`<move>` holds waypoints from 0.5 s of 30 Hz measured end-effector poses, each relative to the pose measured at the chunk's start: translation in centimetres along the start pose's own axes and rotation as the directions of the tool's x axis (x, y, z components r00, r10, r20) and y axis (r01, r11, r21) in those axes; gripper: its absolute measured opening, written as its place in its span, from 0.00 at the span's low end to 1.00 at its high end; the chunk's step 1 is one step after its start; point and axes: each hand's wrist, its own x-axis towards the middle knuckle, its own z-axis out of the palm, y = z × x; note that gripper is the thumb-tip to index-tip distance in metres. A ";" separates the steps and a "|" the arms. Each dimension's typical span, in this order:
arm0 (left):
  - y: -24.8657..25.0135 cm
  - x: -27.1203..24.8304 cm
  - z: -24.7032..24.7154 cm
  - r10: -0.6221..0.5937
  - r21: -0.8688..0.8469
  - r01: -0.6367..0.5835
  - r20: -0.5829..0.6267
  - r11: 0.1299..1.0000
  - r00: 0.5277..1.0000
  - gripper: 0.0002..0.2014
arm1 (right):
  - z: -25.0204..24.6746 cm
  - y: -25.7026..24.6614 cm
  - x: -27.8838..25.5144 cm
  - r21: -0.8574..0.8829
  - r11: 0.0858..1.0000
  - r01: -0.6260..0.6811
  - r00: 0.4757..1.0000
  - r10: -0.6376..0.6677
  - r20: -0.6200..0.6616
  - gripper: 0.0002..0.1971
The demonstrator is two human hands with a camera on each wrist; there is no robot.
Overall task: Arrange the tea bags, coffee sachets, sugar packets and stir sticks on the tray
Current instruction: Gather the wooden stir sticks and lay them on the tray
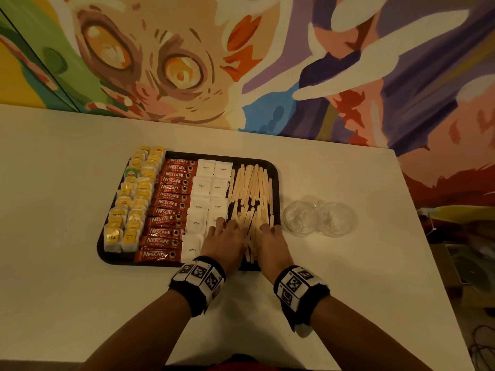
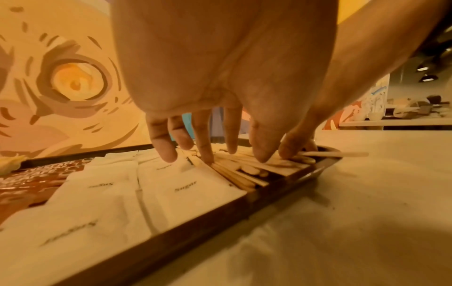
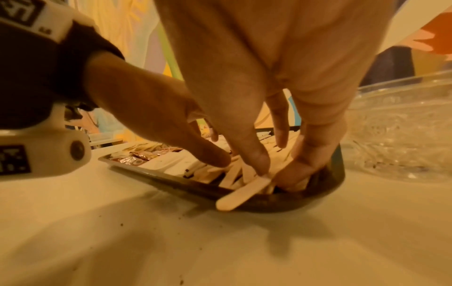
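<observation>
Both hands, left hand (image 1: 226, 236) and right hand (image 1: 270, 238), press straight, spread fingers (image 2: 206, 147) on loose stir sticks (image 1: 250, 199) at the tray (image 1: 276, 183)'s right end, near the worktop (image 1: 80, 290)'s front edge. 1 overhanging stick (image 3: 242, 191) could tip out if nudged.

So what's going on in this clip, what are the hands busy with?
A person is tidying a black tray on a white table. Tea bags, coffee sachets and sugar packets already lie in neat columns. Both hands are down in the stir sticks at the tray's right end: the left hand and right hand bracket the loose near pile with spread fingers. One stick overhangs the near rim. Two glass bowls sit beside the tray.
</observation>
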 end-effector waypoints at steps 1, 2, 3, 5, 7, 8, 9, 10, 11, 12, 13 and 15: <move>0.0 0.0 0.0 0.003 0.003 -0.003 0.004 1.000 1.000 0.31 | -0.1 0.0 0.0 0.013 1.000 -0.004 1.000 0.004 0.000 0.24; -0.1 0.1 0.1 -0.003 0.007 0.003 0.000 1.000 1.000 0.30 | -0.3 -0.1 0.1 0.021 1.000 0.001 1.000 -0.001 -0.009 0.24; -0.2 0.1 0.1 -0.007 0.014 0.007 -0.013 1.000 1.000 0.28 | -0.4 -0.1 0.2 0.023 1.000 0.006 1.000 -0.006 -0.018 0.24; -0.3 0.3 0.1 -0.007 0.022 0.008 -0.032 1.000 0.999 0.25 | -0.6 -0.3 0.5 0.034 0.999 0.023 0.999 -0.022 -0.040 0.24; -0.4 0.4 0.0 -0.003 0.020 0.004 -0.035 1.000 0.999 0.25 | -0.7 -0.6 0.9 0.054 0.998 0.041 0.996 -0.037 -0.076 0.20; -0.3 0.5 -0.1 -0.004 0.025 0.005 -0.036 1.000 0.999 0.26 | -0.7 -0.7 1.2 0.057 0.997 0.046 0.995 -0.040 -0.095 0.17; -0.3 0.5 -0.2 -0.007 0.029 0.009 -0.042 1.000 0.999 0.26 | -0.5 -0.8 1.5 0.053 0.997 0.051 0.994 -0.046 -0.100 0.16; -0.4 0.6 -0.2 -0.017 0.031 0.019 -0.046 0.999 0.999 0.26 | -0.3 -0.8 1.9 0.050 0.997 0.058 0.993 -0.053 -0.101 0.15; -0.4 0.6 -0.2 -0.034 0.025 0.036 -0.051 0.999 0.998 0.26 | 0.0 -0.7 2.1 0.047 0.997 0.059 0.994 -0.055 -0.092 0.16; -0.5 0.7 -0.1 -0.054 0.018 0.055 -0.054 0.998 0.997 0.25 | 0.3 -0.6 2.3 0.031 0.998 0.056 0.995 -0.054 -0.081 0.17; -0.6 0.7 0.0 -0.068 0.014 0.069 -0.053 0.998 0.996 0.24 | 0.5 -0.4 2.4 -0.009 0.999 0.053 0.996 -0.054 -0.069 0.19; -0.5 0.7 0.2 -0.072 0.026 0.074 -0.042 0.997 0.996 0.23 | 1.0 0.0 2.3 -0.112 0.992 0.059 0.996 -0.066 -0.055 0.21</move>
